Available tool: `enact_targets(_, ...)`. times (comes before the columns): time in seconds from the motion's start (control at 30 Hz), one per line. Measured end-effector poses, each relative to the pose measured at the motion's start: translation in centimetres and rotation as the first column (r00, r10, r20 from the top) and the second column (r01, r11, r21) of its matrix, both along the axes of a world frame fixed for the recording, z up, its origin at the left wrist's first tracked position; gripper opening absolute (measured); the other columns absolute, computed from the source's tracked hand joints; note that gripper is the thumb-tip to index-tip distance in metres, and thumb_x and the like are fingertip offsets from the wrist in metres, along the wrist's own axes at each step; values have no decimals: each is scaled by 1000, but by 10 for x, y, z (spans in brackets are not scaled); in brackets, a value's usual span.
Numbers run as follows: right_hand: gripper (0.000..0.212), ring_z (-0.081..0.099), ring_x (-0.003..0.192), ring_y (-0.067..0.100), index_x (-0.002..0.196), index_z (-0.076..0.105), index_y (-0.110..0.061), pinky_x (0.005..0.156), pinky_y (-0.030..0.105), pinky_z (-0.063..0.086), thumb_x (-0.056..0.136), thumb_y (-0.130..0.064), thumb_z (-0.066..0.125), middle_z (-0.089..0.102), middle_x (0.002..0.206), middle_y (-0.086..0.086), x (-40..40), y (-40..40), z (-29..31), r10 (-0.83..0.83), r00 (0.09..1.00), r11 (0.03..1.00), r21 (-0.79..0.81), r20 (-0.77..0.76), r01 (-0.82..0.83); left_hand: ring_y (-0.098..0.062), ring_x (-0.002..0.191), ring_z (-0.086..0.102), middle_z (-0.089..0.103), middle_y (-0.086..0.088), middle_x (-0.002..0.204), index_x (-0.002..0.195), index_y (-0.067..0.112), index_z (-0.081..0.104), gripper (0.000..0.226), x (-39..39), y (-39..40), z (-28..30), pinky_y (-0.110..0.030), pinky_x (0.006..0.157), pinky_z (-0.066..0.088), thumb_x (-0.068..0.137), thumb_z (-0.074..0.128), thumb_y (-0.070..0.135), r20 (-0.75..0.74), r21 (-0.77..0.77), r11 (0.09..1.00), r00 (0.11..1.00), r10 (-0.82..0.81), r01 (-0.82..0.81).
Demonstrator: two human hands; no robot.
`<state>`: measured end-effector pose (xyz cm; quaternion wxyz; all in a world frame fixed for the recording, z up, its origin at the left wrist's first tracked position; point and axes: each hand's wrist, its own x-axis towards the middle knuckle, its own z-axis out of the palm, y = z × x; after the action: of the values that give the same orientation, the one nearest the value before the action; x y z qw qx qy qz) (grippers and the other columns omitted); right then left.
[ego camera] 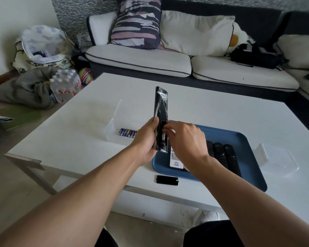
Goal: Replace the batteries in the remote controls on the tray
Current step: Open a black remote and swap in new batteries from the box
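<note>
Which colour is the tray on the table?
Blue; the tray shows in the head view.

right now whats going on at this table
A person is swapping remote batteries. The left hand holds a black remote upright over the white table, while the right hand works its fingers at the open battery compartment. Its cover lies on the table beside the blue tray; fresh batteries wait to the left.

My arms are bare from above the elbow down to my left hand (146, 139) and right hand (185, 139), with no sleeves showing. Near me, dark trousers (212, 234) cover my legs.
</note>
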<state>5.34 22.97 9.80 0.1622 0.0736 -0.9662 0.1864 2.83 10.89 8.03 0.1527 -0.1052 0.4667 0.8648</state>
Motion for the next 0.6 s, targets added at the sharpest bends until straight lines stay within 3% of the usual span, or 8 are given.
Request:
enact_targets(0.13,24,62,82,37,104,70,-28,70,40,52,102,-33,47,70,86,6,-1,-3,-1,-6,996,1000,-14,90,7,-18,79,64,67,-7,92,108,11,62,32,5,-4,-1,-32,80,51,110,35,28,-43,-91,996,999,-24,20)
enact_targets(0.27,24,61,77,36,100,70,-29,68,41,53,102,-32,46,69,79,4,-6,0,-4,15,992,999,-35,124,-11,-11,62,65,67,-1,72,87,14,62,36,10,-5,1,-25,67,50,110,36,24,-69,-157,987,997,-48,36)
enact_targets(0.43,23,60,76,35,96,72,-31,67,42,54,101,-29,50,70,77,3,-9,2,-5,51,989,995,-97,136,-38,-17,62,62,66,-4,70,90,12,61,32,11,-6,1,-29,68,50,109,39,26,-54,-163,986,998,-31,21)
enact_targets(0.6,26,62,80,32,92,70,-26,61,36,53,100,-27,45,70,82,2,-11,4,-6,15,979,999,-52,204,-5,-14,61,65,69,-2,72,93,12,64,32,10,-4,-4,-26,64,53,109,39,24,-55,-184,983,998,-39,28)
